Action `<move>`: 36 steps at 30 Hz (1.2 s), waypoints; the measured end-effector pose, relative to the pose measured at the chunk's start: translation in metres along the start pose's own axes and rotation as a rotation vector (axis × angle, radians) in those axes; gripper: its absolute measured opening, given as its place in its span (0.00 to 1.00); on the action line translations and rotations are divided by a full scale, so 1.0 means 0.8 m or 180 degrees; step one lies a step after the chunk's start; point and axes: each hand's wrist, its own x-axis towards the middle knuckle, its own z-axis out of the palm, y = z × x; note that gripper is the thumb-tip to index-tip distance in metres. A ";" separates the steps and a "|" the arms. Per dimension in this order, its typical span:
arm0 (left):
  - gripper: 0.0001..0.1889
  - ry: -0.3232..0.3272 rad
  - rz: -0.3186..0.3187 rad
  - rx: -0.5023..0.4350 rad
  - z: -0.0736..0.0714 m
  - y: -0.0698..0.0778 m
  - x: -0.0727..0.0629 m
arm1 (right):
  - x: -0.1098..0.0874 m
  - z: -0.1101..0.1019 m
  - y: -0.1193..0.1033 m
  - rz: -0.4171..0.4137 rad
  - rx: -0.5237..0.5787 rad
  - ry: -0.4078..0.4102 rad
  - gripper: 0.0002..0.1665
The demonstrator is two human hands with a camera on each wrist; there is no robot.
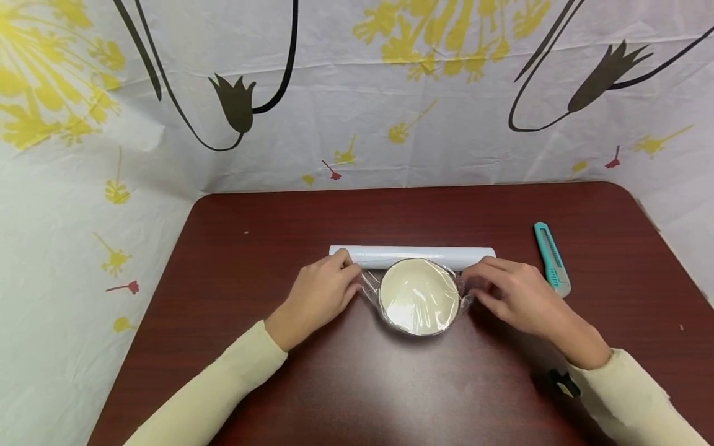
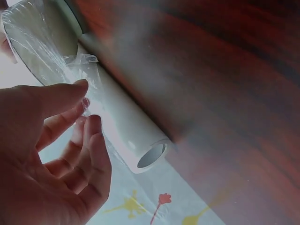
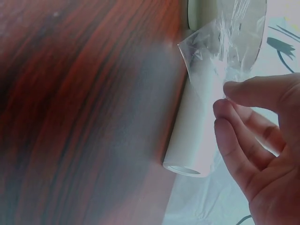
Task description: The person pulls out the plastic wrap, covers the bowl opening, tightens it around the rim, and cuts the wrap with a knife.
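One sheet of clear plastic wrap point(image 3: 202, 50) is covering the mouth of a round cream-coloured bowl point(image 1: 419, 294), which is sitting upright on the dark red-brown tabletop point(image 1: 390, 396), between both hands. The left hand point(image 1: 322, 286) is pinching the wrap beside the bowl, thumb and fingertips clamping it in a light grip. The right hand point(image 1: 519, 296) is pinching the opposite side, its grip also clamping the film. Just behind the bowl, a white plastic-wrap roll point(image 1: 415, 254) is lying crosswise, its hollow ends showing in the wrist views. A teal utility knife point(image 1: 551, 260) is lying just beside the right hand. Cream sleeves point(image 1: 223, 378) are covering both forearms, and a flower-patterned white sheet point(image 1: 357, 124) is hanging behind the tabletop.
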 end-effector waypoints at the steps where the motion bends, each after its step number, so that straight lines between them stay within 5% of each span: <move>1: 0.10 0.0008 -0.0023 -0.0026 -0.001 0.001 -0.003 | -0.001 0.000 -0.001 0.0021 -0.0042 0.0012 0.31; 7: 0.14 -0.0014 -0.0204 -0.0207 -0.010 0.004 -0.019 | -0.009 -0.010 -0.008 0.0145 -0.0153 0.0008 0.37; 16: 0.12 -0.0102 -0.0509 -0.0657 -0.019 0.016 -0.035 | -0.016 -0.016 -0.016 0.0185 -0.0148 -0.0044 0.29; 25: 0.11 -0.0329 -0.0435 -0.1347 -0.012 0.035 -0.032 | -0.019 -0.014 -0.026 0.0459 0.0132 -0.0209 0.28; 36: 0.19 -0.0122 -0.0501 -0.1667 0.003 0.045 -0.021 | -0.012 -0.004 -0.040 0.0678 0.0218 -0.0364 0.43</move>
